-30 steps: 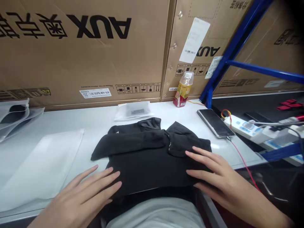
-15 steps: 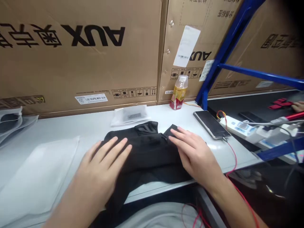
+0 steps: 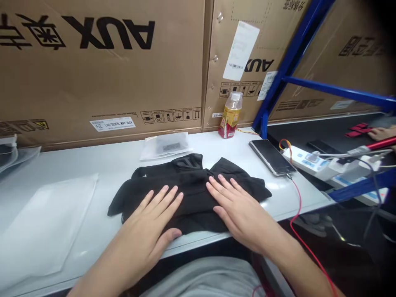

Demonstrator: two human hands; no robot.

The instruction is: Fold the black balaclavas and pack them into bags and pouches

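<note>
Both my hands lie palm down on the black garment [image 3: 194, 189], which sits folded in layers at the near edge of the white table [image 3: 89, 159]; my left hand [image 3: 151, 227] has its 4 fingers a little spread and its thumb held wide, and my right hand [image 3: 238, 206] rests the same way on the other half, fingers slightly apart; neither pinches the cloth. Just behind the garment lies a small translucent bag [image 3: 167, 146] with a dark rectangle showing on it (printed on the film or inside, I cannot tell); a large frosted bag [image 3: 49, 227] lies flat to the left of my left hand; at the left edge of view, clear pouches [image 3: 26, 159] overlap, with something dark inside 1 of them. The capped bottle [image 3: 230, 117] stands upright against the cartons, its yellow and red wrap hiding most of what it holds; 2 big AUX cartons, the left carton [image 3: 173, 74] and the right carton [image 3: 269, 37], stand behind the table with their lettering upside down.
</note>
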